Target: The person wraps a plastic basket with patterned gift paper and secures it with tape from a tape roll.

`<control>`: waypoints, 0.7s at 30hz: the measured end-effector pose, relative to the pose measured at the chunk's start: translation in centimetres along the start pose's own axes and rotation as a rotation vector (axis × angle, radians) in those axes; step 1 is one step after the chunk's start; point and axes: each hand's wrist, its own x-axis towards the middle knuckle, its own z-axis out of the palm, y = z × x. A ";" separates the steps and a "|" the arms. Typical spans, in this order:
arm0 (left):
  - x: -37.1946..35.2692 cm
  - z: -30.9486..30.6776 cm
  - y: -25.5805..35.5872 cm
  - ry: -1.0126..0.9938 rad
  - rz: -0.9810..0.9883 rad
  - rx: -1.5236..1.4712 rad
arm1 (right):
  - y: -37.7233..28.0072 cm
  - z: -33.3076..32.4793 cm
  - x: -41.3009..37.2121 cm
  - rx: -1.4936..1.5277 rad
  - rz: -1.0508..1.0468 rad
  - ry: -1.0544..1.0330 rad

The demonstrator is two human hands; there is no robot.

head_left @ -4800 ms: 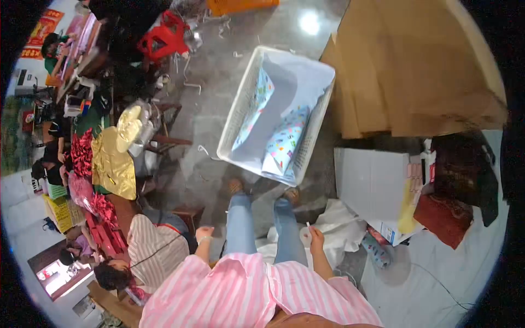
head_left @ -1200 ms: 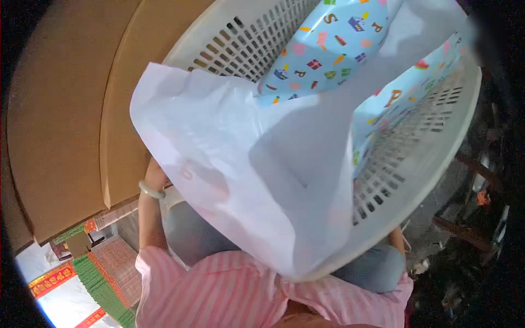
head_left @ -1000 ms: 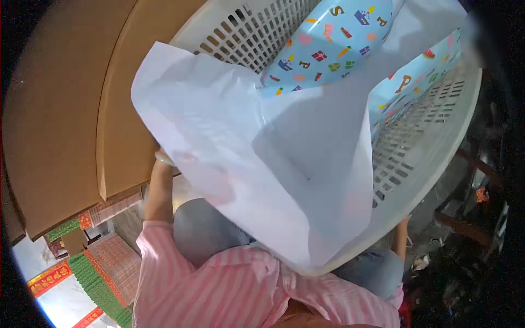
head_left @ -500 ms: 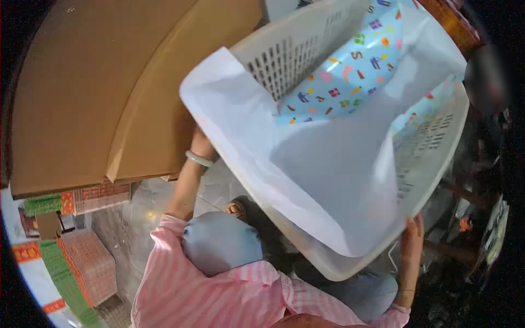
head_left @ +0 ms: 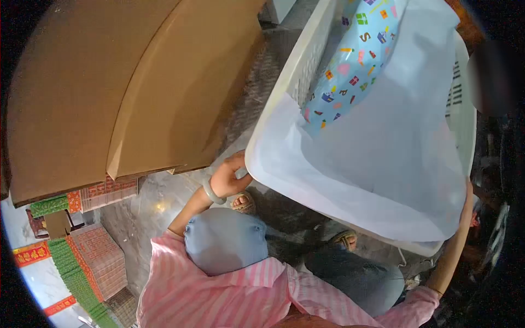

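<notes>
A large white plastic basket (head_left: 284, 76) with slotted walls is held tilted in front of me, above my knees. White sheet material (head_left: 372, 147) lines it and folds over the near rim. A light-blue sheet with colourful gift and letter prints (head_left: 350, 71) lies inside along the left wall. My left hand (head_left: 232, 174), a pale bangle at its wrist, is closed on the basket's near left corner, with its fingertips partly behind it. My right hand (head_left: 466, 205) holds the near right side from outside; most of its fingers are hidden.
A big brown cardboard box (head_left: 180, 93) stands at the left. Stacked red-patterned packs (head_left: 97, 259) and green packs (head_left: 65, 279) lie at lower left. My feet in sandals (head_left: 242, 202) are on the grey floor beneath the basket. Dark clutter fills the right edge.
The basket has swung round and shifted right, away from the cardboard box. My left hand has come into fuller view at its corner. My right hand has moved right and up with it.
</notes>
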 end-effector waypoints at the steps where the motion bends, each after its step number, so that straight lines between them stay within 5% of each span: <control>1: 0.4 -0.3 0.3 -0.092 0.037 -0.012 | -0.1 -0.4 1.0 0.075 0.084 -0.010; 4: 0.9 -0.2 0.1 -0.252 0.077 -0.068 | -1.6 -1.6 2.5 -0.112 0.069 -0.125; 6: 1.9 -0.3 0.9 -0.419 0.058 -0.135 | -5.9 -1.3 2.1 -0.365 0.059 -0.019; 9: 7.0 -2.6 0.0 -0.457 0.037 -0.087 | -13.2 4.4 3.0 -0.938 -0.396 0.005; 11: 7.2 -4.7 1.3 -0.325 0.062 0.038 | -14.4 9.3 -1.6 -1.043 -0.746 -0.149; 13: 7.6 -7.3 4.5 -0.184 0.102 -0.013 | -16.6 14.8 -7.0 -1.129 -0.957 -0.552; 15: 8.2 -8.5 7.4 -0.152 0.178 -0.058 | -17.2 18.5 -9.5 -1.364 -0.981 -0.835; 17: 8.9 -8.5 9.8 -0.213 0.427 0.221 | -15.5 20.0 -10.1 -1.452 -0.976 -0.856; 21: 11.9 -7.4 11.6 -0.394 0.548 0.407 | -12.8 21.5 -8.5 -1.234 -1.069 -0.847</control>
